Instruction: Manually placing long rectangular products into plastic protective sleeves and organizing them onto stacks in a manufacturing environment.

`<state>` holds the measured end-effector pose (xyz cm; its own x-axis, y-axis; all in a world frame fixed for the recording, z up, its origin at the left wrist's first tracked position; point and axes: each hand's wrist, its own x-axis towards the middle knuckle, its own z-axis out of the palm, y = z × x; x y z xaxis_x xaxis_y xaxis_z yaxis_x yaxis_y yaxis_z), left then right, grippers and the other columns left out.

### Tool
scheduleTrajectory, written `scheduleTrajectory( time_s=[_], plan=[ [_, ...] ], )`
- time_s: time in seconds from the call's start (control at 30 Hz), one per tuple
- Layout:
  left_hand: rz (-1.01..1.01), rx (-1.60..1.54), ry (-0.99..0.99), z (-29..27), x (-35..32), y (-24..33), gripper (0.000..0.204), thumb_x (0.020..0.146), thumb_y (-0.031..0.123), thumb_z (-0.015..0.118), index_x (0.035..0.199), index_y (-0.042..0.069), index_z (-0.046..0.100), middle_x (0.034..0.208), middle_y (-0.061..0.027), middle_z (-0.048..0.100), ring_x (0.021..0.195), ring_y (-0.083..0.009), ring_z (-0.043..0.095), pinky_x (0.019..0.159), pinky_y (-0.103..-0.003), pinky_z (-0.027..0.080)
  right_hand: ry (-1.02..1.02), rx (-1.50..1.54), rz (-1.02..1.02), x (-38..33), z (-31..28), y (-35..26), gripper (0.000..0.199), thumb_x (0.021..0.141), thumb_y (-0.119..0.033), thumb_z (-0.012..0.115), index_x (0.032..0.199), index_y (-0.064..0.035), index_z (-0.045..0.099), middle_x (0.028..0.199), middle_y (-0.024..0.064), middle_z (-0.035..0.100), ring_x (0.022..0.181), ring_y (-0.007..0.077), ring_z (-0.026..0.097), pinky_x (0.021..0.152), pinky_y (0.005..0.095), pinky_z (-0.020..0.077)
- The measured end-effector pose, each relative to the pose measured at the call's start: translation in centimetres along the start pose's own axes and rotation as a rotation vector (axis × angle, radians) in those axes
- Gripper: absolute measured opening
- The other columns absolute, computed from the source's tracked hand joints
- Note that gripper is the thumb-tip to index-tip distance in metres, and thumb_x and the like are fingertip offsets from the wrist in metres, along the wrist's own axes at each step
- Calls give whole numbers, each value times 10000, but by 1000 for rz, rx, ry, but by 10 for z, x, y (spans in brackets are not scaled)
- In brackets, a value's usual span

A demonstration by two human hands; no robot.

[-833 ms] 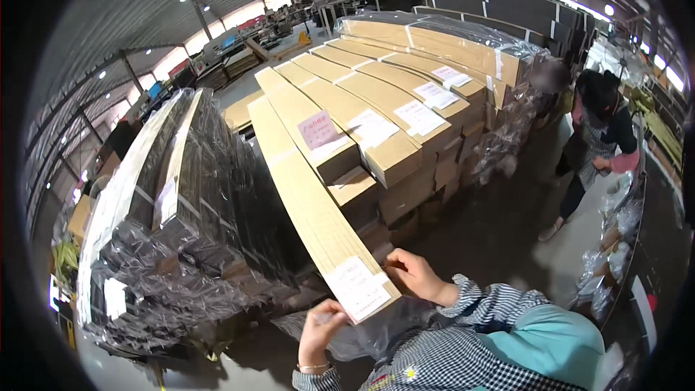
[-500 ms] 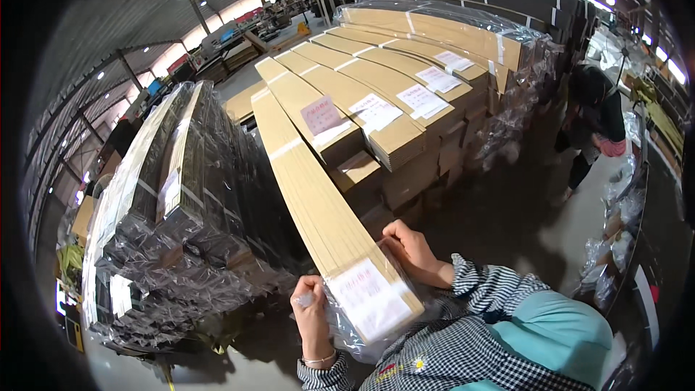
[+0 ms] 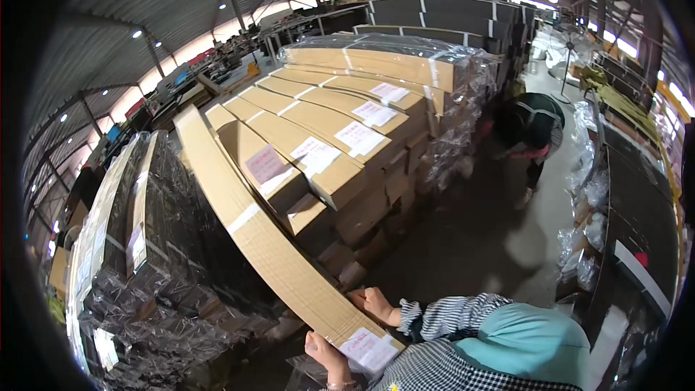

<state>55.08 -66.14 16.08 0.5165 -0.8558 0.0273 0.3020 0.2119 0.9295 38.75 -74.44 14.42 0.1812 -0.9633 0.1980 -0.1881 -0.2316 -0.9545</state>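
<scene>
A long bundle of tan cardboard strips (image 3: 282, 264) slants from the stack toward my body. A white band (image 3: 243, 218) crosses it, and a white label with red print (image 3: 368, 347) covers its near end. My left hand (image 3: 326, 357) is closed at the left edge of that end. On the opposite edge, my right hand (image 3: 376, 306) is closed too, knuckles up. Clear plastic film (image 3: 308, 373) shows beside the left hand; whether the fingers also pinch film is hidden. The bundle's far end juts out left of the stack.
Similar labelled bundles (image 3: 289, 119) lie piled to the right, with a film-wrapped stack (image 3: 391, 65) behind. Film-wrapped dark stacks (image 3: 145, 246) stand at left. Another person (image 3: 532, 127) bends over in the aisle at right. Crumpled film (image 3: 579, 246) lines a dark surface (image 3: 633, 224).
My view has turned to the right. The bundle has swung left, away from the stack's side. Both hands stay at its near end, now lower in view. The other person bends lower.
</scene>
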Motion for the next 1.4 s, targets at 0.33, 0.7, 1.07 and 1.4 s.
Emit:
scheduleTrajectory(
  time_s=[0.33,0.7,1.07,1.4],
  plan=[
    [-96,997,-87,-92,-32,-76,556,877,89,636,1389,-37,458,938,-213,697,798,-280,651,723,-380,516,-249,190,12,-38,15,87,268,805,78,574,1048,-32,594,1013,123,651,975,199,593,852,371,464],
    [287,912,-54,-97,-91,22,453,863,-8,593,1294,-112,503,1243,-291,595,1024,-358,617,924,-440,495,-404,246,-69,-52,14,-39,112,1005,-179,551,1033,-73,524,811,6,526,737,87,484,670,297,419],
    [258,1059,-735,-140,-53,21,190,910,107,622,1077,20,642,848,-185,686,726,-242,660,650,-344,513,-85,478,167,-50,28,1,42,961,-51,563,1001,-42,573,730,-1,560,604,64,498,536,243,411],
    [570,1223,-989,-72,-70,35,391,832,230,702,1219,185,665,950,-109,646,721,-329,682,622,-420,570,188,833,274,-100,17,7,162,891,38,516,1038,-29,503,654,64,534,550,150,522,510,290,428]
  ],
)
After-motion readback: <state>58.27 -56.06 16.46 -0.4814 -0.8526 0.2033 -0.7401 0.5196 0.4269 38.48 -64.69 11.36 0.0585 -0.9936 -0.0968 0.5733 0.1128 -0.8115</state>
